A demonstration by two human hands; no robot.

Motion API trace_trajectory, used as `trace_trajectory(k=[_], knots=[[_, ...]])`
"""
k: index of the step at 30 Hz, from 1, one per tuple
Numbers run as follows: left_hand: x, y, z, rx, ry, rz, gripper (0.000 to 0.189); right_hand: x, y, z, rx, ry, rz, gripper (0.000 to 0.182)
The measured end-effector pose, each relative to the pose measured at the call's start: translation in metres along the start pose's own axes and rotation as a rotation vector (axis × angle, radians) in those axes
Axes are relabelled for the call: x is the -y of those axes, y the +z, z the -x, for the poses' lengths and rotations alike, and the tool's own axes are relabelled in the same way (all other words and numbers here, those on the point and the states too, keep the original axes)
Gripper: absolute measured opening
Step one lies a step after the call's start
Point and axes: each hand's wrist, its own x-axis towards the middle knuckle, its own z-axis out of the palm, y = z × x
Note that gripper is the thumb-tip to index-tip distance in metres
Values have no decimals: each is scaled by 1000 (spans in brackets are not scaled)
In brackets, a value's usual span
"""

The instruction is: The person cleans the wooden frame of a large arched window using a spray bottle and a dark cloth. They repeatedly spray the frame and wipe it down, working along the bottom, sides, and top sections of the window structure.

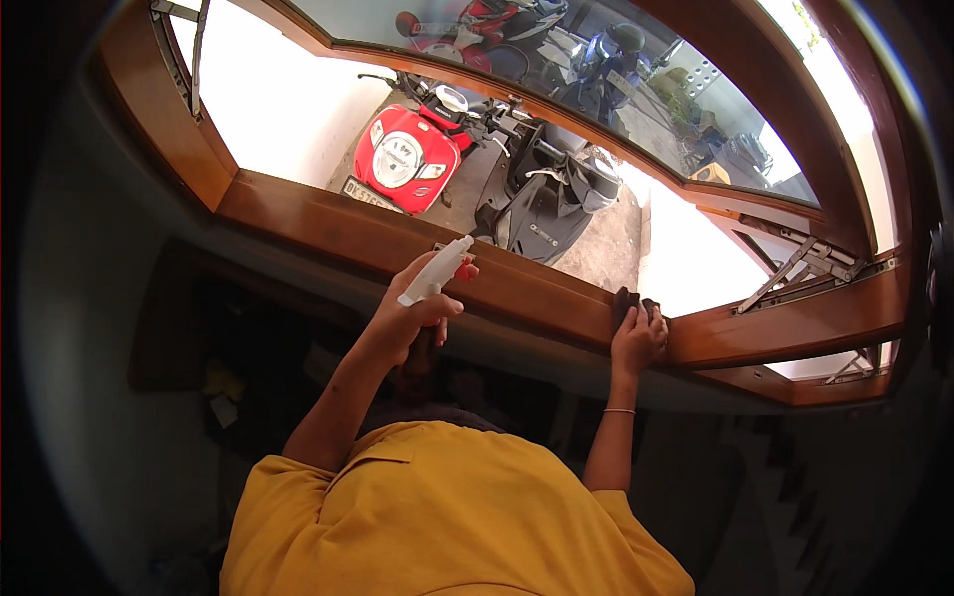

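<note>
My left hand (406, 313) is wrapped around the neck of a spray bottle. Its white trigger head (440, 272) points up and away over the window's sill, and a bit of the red trigger (466, 270) shows by my fingers. The bottle's body (419, 365) looks brown and is mostly lost in shadow below. At the right part of the varnished wooden sill (544, 298), my right hand (639, 339) presses a dark cloth (624, 302) onto the wood near the frame's corner.
An awning window sash (596, 134) is swung outward, with metal stay hinges (195, 67) at left and metal hinge arms (801, 268) at right. Outside stand a red scooter (410, 156) and a dark scooter (548, 205). Below the sill, the room is dark.
</note>
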Motion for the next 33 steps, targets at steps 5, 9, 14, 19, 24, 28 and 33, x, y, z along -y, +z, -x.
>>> trace_trajectory(k=[5, 9, 14, 19, 24, 28, 33], knots=[[-3, 0, 1, 0, 15, -9, 59, 8, 5, -4, 51, 28, 21, 27], [-3, -2, -3, 10, 31, 12, 58, 108, -15, 17, 8, -219, -188, 27], [-3, 0, -11, 26, 33, 49, 62, 223, -60, 41, 47, -564, -501, 32], [-11, -9, -5, 26, 46, 104, 57, 194, -51, 35, 70, -692, -529, 36], [-20, -53, 21, -182, 124, 128, 59, 91, -26, 18, 72, -461, -293, 30], [-21, -81, 42, -313, 197, 151, 60, 105, -25, 15, 93, -402, -174, 33], [-18, -94, 63, -391, 288, 184, 61, 231, -50, 35, 163, -805, -446, 46]])
